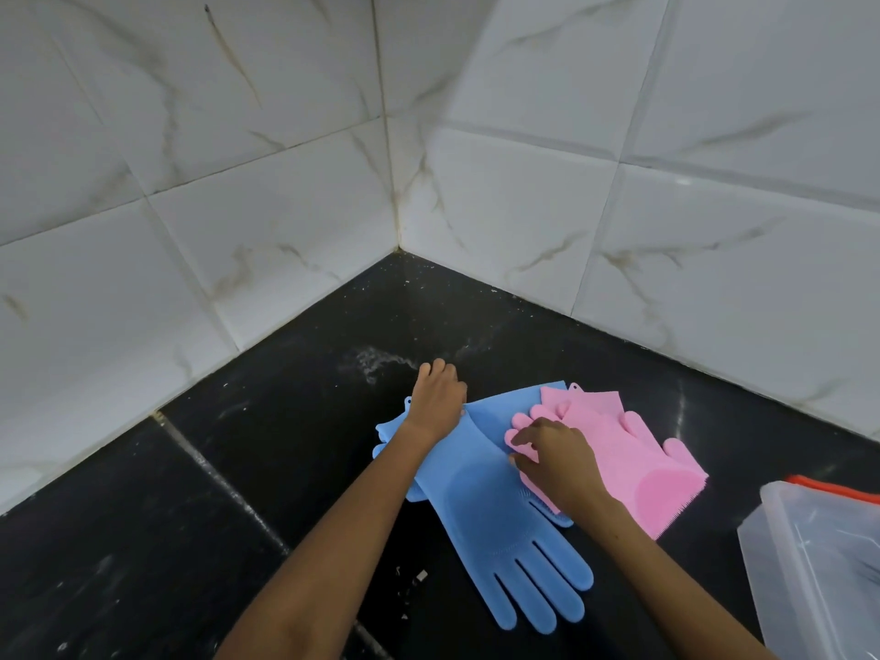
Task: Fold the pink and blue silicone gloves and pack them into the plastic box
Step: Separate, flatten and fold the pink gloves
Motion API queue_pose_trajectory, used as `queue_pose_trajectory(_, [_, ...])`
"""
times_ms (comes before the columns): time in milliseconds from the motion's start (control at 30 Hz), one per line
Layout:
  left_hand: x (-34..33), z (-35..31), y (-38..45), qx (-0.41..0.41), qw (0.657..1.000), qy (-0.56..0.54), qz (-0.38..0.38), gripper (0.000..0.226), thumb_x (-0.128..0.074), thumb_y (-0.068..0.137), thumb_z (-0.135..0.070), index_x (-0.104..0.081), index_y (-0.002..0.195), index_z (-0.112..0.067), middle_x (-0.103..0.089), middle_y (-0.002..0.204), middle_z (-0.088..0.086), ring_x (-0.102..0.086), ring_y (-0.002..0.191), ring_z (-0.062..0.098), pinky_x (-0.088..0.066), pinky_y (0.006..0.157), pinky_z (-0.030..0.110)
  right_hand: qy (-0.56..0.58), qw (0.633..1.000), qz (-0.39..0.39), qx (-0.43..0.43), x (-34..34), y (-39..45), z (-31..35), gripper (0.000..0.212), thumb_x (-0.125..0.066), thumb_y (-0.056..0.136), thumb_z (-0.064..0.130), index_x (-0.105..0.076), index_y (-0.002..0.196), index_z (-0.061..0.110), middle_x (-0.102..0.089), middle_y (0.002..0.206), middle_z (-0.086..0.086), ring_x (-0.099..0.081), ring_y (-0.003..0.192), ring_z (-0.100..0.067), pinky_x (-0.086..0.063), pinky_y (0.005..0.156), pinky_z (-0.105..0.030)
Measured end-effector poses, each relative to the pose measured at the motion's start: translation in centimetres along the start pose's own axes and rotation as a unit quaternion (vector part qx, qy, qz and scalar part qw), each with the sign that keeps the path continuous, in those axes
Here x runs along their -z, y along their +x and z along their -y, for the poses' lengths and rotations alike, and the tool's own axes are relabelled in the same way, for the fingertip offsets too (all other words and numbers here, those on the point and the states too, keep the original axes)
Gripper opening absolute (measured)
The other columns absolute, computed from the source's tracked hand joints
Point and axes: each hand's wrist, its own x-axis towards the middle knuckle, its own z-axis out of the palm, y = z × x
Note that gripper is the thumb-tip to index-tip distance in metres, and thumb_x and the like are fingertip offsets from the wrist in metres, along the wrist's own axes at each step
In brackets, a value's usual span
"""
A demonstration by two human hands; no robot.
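A blue silicone glove (495, 526) lies flat on the black counter, its fingers pointing toward me; a second blue glove seems to lie under it. My left hand (437, 397) grips the blue cuff at the far end. The pink gloves (633, 454) lie folded just right of the blue ones. My right hand (557, 462) rests where pink meets blue, its fingers curled and pinching a pink fingertip. The clear plastic box (809, 564) stands at the right edge, only partly in view.
The black counter (285, 445) runs into a corner of white marble-look tiles (395, 183). A pale dusty smear (371, 362) marks the counter behind my left hand. Something with a red edge (828, 483) lies behind the box.
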Motion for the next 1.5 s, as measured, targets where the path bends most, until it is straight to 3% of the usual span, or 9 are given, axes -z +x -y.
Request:
queue_pose_trajectory(133, [1.1,2.2,-2.6,0.054,0.998,-0.024,0.005,0.021,-0.056,0.088,-0.03,-0.071,0.096,-0.018,-0.057,0.109,0.005,-0.042,0.108,0.024,-0.03,0.095,0.036,0.009,1.0,-0.001,-0.001,-0.2,0.1,1.1,0.023,-0.058,0.088,0.037,-0.071,0.096,0.02,-0.059,0.1,0.0,-0.055,0.094,-0.017,-0.05,0.079,-0.03])
queue_pose_trajectory(367, [1.6,6.3,-8.6,0.149,0.988,-0.032,0.034,0.015,-0.057,0.083,-0.025,-0.071,0.084,-0.021,-0.057,0.098,0.001,-0.047,0.101,0.022,-0.03,0.088,0.031,-0.05,0.995,0.078,0.033,-1.5,-0.8,3.0,0.032,-0.055,0.09,0.031,-0.059,0.12,0.022,-0.061,0.12,-0.001,-0.053,0.111,-0.02,-0.037,0.095,-0.031])
queue_pose_trajectory(567, [1.1,7.7,-11.8,0.081,0.994,-0.077,-0.017,0.039,-0.063,0.085,-0.028,-0.059,0.123,-0.032,-0.051,0.114,-0.003,-0.042,0.105,0.019,-0.028,0.089,0.031,-0.085,0.99,0.109,0.035,-2.0,-0.8,3.5,0.019,-0.051,0.092,0.02,-0.065,0.105,0.019,-0.064,0.106,-0.002,-0.055,0.099,-0.02,-0.039,0.087,-0.029])
queue_pose_trajectory(800, [1.3,6.0,-12.0,0.05,0.996,-0.079,0.001,0.019,-0.059,0.087,-0.038,-0.07,0.092,-0.024,-0.049,0.112,-0.003,-0.039,0.106,0.018,-0.028,0.093,0.029,-0.061,0.992,0.113,-0.007,-2.2,0.3,4.1,0.017,-0.055,0.087,0.007,-0.068,0.094,0.015,-0.063,0.1,-0.003,-0.047,0.083,-0.015,-0.044,0.081,-0.027])
queue_pose_trajectory(1100, [3.9,7.3,-13.5,0.103,0.982,-0.156,0.017,0.016,-0.065,0.078,-0.031,-0.074,0.078,-0.017,-0.051,0.097,-0.002,-0.04,0.096,0.018,-0.031,0.085,0.03,-0.038,0.986,0.16,-0.002,-1.1,1.5,5.3,0.018,-0.055,0.088,0.011,-0.062,0.105,0.013,-0.067,0.1,-0.007,-0.062,0.092,-0.023,-0.051,0.082,-0.032])
queue_pose_trajectory(1200, [4.5,7.9,-13.8,0.151,0.949,-0.265,0.078,0.015,-0.071,0.069,-0.024,-0.072,0.065,-0.009,-0.058,0.092,0.004,-0.042,0.094,0.019,-0.032,0.084,0.031,-0.028,0.991,0.131,-0.008,0.9,2.8,5.9,0.027,-0.054,0.08,0.002,-0.07,0.095,0.016,-0.063,0.093,-0.003,-0.063,0.091,-0.026,-0.048,0.075,-0.028])
queue_pose_trajectory(1333, [5.9,9.4,-13.5,0.223,0.795,-0.515,0.23,0.014,-0.073,0.064,-0.024,-0.067,0.058,-0.012,-0.063,0.085,-0.002,-0.054,0.088,0.014,-0.04,0.076,0.026,-0.017,0.997,0.072,-0.012,3.4,6.7,7.6,0.028,-0.056,0.079,0.002,-0.072,0.092,0.021,-0.066,0.102,-0.007,-0.064,0.09,-0.029,-0.048,0.075,-0.03])
queue_pose_trajectory(1367, [5.9,9.6,-13.4,0.24,0.784,-0.521,0.236,0.014,-0.073,0.066,-0.024,-0.068,0.062,-0.012,-0.064,0.084,-0.003,-0.055,0.087,0.013,-0.041,0.078,0.027,-0.016,0.998,0.057,-0.007,3.5,7.7,8.3,0.027,-0.056,0.08,0.002,-0.071,0.094,0.019,-0.066,0.104,-0.009,-0.064,0.093,-0.03,-0.05,0.079,-0.032])
queue_pose_trajectory(1500, [3.4,9.5,-13.1,0.315,0.912,-0.213,0.156,0.023,-0.065,0.08,-0.031,-0.071,0.091,-0.012,-0.065,0.106,0.007,-0.049,0.108,0.026,-0.041,0.095,0.035,-0.079,0.994,0.046,0.052,1.8,10.4,10.5,0.03,-0.058,0.086,0.002,-0.062,0.114,0.012,-0.061,0.116,-0.011,-0.053,0.111,-0.026,-0.05,0.09,-0.035])
